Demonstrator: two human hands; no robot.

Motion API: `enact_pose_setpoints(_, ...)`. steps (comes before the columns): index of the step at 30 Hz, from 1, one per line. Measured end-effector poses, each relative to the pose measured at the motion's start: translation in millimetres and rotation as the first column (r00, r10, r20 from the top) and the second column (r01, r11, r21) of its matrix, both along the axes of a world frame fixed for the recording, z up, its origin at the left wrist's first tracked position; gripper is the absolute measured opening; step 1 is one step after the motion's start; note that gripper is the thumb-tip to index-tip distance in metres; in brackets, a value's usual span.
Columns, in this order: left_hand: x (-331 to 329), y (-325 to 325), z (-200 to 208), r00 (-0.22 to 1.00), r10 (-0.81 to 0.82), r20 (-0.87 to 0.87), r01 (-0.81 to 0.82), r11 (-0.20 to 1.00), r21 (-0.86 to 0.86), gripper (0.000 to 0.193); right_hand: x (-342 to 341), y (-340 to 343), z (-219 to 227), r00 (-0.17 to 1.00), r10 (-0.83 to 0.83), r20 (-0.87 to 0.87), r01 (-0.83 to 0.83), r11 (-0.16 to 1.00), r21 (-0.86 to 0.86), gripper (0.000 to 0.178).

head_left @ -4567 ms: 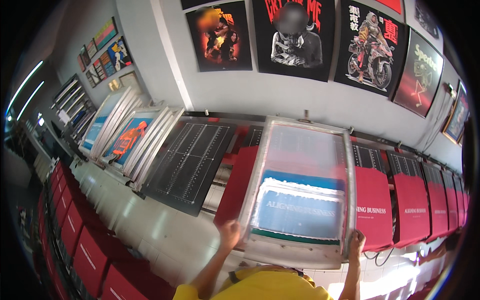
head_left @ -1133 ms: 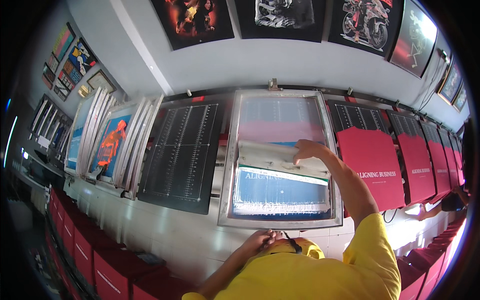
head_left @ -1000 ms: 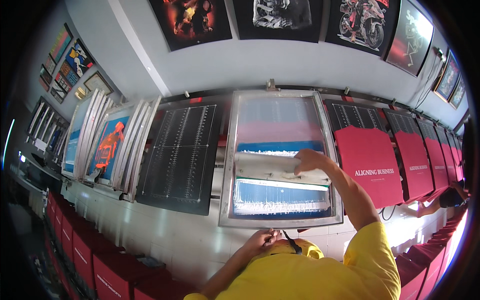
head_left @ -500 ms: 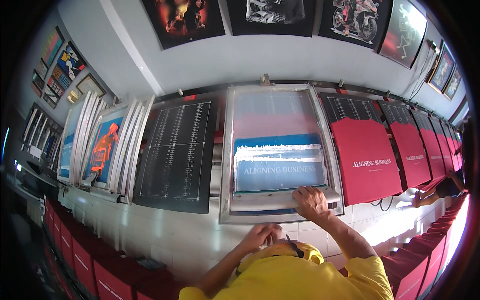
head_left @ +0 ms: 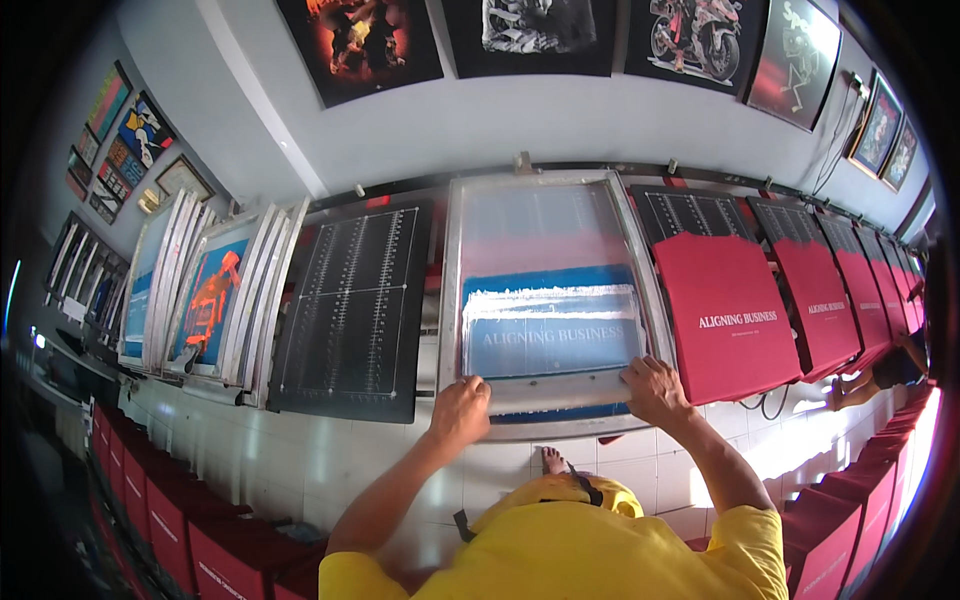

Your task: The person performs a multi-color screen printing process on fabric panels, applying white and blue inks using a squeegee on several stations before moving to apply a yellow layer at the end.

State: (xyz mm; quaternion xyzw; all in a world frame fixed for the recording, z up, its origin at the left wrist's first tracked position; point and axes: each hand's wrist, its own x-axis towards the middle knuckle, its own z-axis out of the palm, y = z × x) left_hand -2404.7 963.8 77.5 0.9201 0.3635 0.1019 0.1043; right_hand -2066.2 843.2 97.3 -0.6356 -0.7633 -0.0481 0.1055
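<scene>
The person stands over a long printing table and reaches forward with both arms, which come up from the lower edge in yellow short sleeves. The left hand (head_left: 460, 410) rests on the near left corner of a metal-framed printing screen (head_left: 545, 300), its fingers curled down over what looks like a long bar (head_left: 555, 390) lying across the near end of the screen. The right hand (head_left: 655, 388) sits at the other end of that bar, near the right corner of the frame, with its fingers spread a little and bent over the top. Both hands seem to grip the bar, though how tightly they close around it cannot be told from this angle. The left forearm runs up at a slant from the lower left; the right forearm bends in from the lower right, elbow out.

The screen lies flat in front of the person, between a black board with white ruled lines (head_left: 350, 310) on the left and a red shirt (head_left: 730, 315) with white lettering on the right. A band of blue ink (head_left: 545, 330) covers the middle of the mesh. More red shirts follow along the table to the right. Further framed screens (head_left: 200, 290) lean together at the far left. Dark printed shirts (head_left: 360, 40) hang on the wall above.
</scene>
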Motion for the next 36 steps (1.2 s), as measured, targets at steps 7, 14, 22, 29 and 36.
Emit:
enact_pose_setpoints(7, 6, 19, 15, 0.997, 0.069, 0.037, -0.068, 0.997, -0.026, 0.023, 3, 17, 22, 0.987, 0.000, -0.161, 0.007, 0.999, 0.042, 0.009)
enact_pose_setpoints(14, -9, -36, -2, 0.995, 0.051, 0.083, -0.056, 0.997, 0.051, 0.025, -8, -35, -3, 0.988, 0.005, -0.156, -0.009, 1.000, -0.029, 0.020)
enact_pose_setpoints(22, 7, 12, -27, 0.989, -0.019, 0.148, -0.012, 0.977, 0.211, 0.019, 3, 10, -20, 0.995, -0.037, -0.094, 0.040, 0.999, 0.031, 0.015)
enact_pose_setpoints(29, 44, 116, -18, 0.995, -0.050, 0.082, 0.034, 0.982, 0.183, 0.021, 42, 104, -24, 0.999, -0.034, -0.037, 0.036, 0.997, 0.070, 0.009)
enact_pose_setpoints(36, 44, 128, -6, 0.998, -0.023, 0.052, 0.017, 0.993, 0.113, 0.025, 53, 114, -17, 0.996, 0.031, -0.089, -0.013, 0.980, 0.199, 0.006)
